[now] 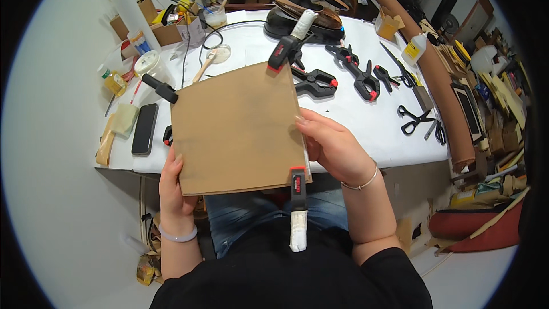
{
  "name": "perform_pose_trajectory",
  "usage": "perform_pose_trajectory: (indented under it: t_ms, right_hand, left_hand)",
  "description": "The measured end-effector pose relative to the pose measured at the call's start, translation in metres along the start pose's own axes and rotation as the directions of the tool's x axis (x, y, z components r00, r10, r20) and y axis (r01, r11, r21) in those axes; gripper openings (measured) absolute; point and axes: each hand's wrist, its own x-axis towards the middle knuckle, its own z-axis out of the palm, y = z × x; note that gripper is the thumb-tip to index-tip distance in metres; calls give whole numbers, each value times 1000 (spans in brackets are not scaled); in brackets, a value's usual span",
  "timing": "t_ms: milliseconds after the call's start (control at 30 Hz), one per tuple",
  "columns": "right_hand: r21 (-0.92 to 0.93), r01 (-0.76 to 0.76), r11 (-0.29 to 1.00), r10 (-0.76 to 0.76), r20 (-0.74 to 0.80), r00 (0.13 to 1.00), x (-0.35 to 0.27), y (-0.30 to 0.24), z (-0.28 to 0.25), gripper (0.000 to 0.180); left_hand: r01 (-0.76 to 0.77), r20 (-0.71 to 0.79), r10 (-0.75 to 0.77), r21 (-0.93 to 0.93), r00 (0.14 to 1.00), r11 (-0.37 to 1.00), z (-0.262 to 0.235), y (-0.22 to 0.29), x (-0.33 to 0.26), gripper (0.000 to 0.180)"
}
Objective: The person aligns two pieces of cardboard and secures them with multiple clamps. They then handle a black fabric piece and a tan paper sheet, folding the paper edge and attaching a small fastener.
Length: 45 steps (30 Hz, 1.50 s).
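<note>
A square brown leather sheet [237, 129] is held up over the near edge of the white table [372, 120], with black spring clamps [297, 194] gripping its edges. The left hand [174, 189] grasps its lower left corner and the right hand [329, 143] grips its right edge. Beyond the sheet, loose clamps [366, 83] and black scissors [414, 120] lie on the table, and a dark phone [144, 129] lies to its left.

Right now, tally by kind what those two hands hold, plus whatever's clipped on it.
Brown board: 1
Clamps on its edges: 4 (top, upper left, bottom, left, mostly hidden)
Total: 5
</note>
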Motion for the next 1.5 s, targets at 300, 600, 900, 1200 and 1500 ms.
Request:
perform_pose_trajectory:
  t_ms: [300, 600, 900, 1200, 1500]
  right_hand:
    - [-63, -3, 998, 5, 38, 999, 2, -2, -2, 46]
    - [46, 178, 983, -166, -196, 966, -14, 11, -45, 46]
    - [-21, 254, 967, -249, -293, 923, -14, 12, -67, 44]
    - [28, 281, 959, -255, -344, 904, -17, 15, -83, 46]
    - [32, 345, 938, -308, -376, 874, -11, 19, -87, 52]
  left_hand:
    - [10, -18, -11, -31, 1000, 999, -4, -4, -1, 58]
    - [-118, -81, 378, 872, 922, 475, -42, 62, 46, 60]
    - [-33, 49, 35, 931, 998, -363, -74, 19, 125, 71]
    - [-142, 92, -230, 966, 969, -215, -26, 23, 97, 50]
    - [-35, 100, 166, 934, 981, -356, -35, -47, 77, 68]
